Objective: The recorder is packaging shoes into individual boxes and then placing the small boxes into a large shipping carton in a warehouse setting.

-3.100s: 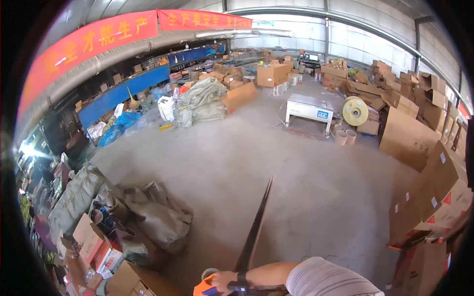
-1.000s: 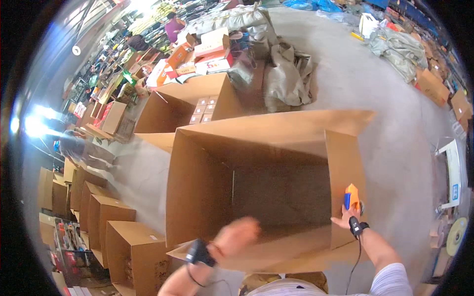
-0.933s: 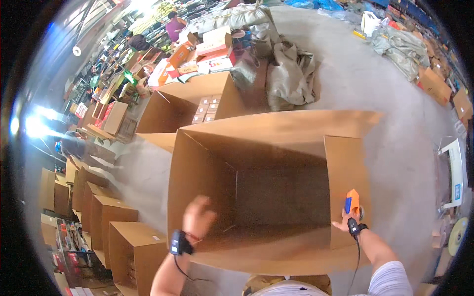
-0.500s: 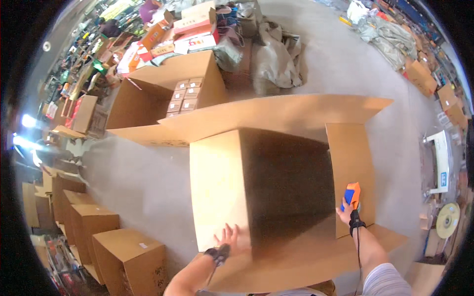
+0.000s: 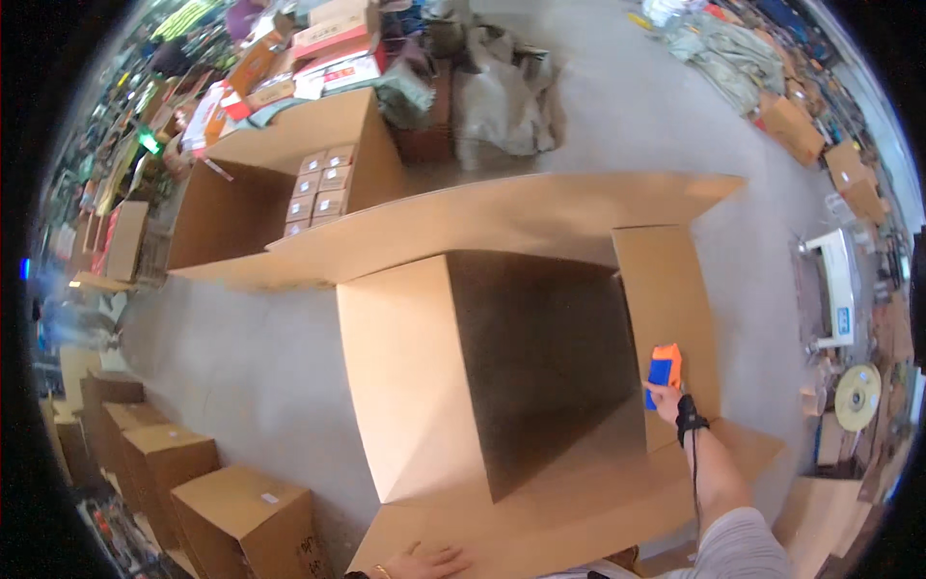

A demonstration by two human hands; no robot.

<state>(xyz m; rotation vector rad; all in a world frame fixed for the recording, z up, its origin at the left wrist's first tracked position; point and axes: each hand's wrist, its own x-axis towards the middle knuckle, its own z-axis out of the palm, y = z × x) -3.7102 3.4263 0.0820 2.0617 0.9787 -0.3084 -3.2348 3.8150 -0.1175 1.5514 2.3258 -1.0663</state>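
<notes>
A large open carton [image 5: 559,482] stands in front of me with its flaps folded outward. Its inside is dark, and I can make out nothing in it. My right hand [image 5: 666,398] is closed around an orange and blue tape dispenser [image 5: 666,367], over the carton's right flap [image 5: 670,289]. On the near flap, at the lower edge of the picture, my left hand [image 5: 424,562] lies flat with its fingers stretched out, holding nothing. The left flap [image 5: 410,376] and the long far flap [image 5: 540,207] are spread wide.
Beyond the far flap stands another open carton [image 5: 231,212] with several small brown boxes [image 5: 318,188] inside. Closed cartons [image 5: 241,502] line the lower left. Grey sacks [image 5: 506,96] lie at the back. A white frame [image 5: 837,289] and a pale reel [image 5: 857,398] are at the right.
My left hand has moved down from the left flap onto the near flap. The right hand has shifted slightly with the dispenser, and the whole view has turned a little.
</notes>
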